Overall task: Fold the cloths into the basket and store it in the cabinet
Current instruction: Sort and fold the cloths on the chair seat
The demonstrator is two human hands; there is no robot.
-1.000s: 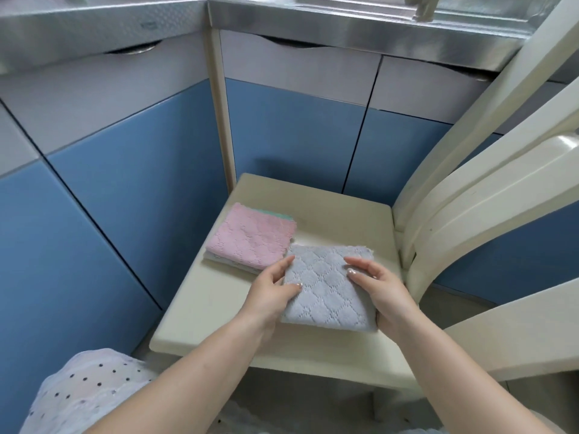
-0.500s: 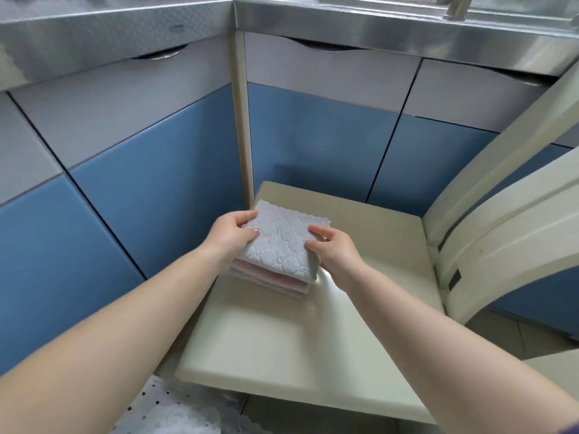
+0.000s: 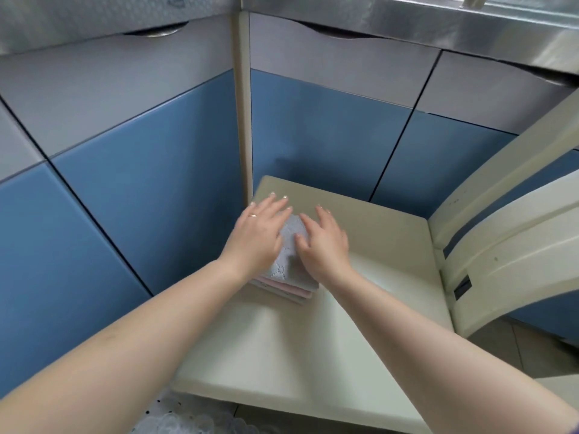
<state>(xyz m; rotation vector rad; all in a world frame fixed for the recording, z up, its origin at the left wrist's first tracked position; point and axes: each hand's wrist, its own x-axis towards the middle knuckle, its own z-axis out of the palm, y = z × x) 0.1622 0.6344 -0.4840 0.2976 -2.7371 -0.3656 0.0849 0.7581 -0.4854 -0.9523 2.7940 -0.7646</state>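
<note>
A folded grey quilted cloth [image 3: 286, 250] lies on top of a small stack, with a pink cloth [image 3: 283, 285] and other folded edges showing beneath it, on the cream chair seat [image 3: 282, 346]. My left hand [image 3: 255, 234] lies flat on the stack's left side, fingers spread. My right hand [image 3: 324, 242] presses flat on its right side, fingers apart. Both palms cover most of the grey cloth. No basket is in view.
Blue and grey cabinet doors [image 3: 125, 195] close off the corner behind and to the left of the chair. A steel counter edge [image 3: 407, 17] runs along the top. The cream chair back [image 3: 513, 233] rises at the right. White dotted fabric [image 3: 188, 418] shows at the bottom.
The grey cloth was carried left from the seat onto the pink stack. My hands have let go of its edges and now rest flat on top.
</note>
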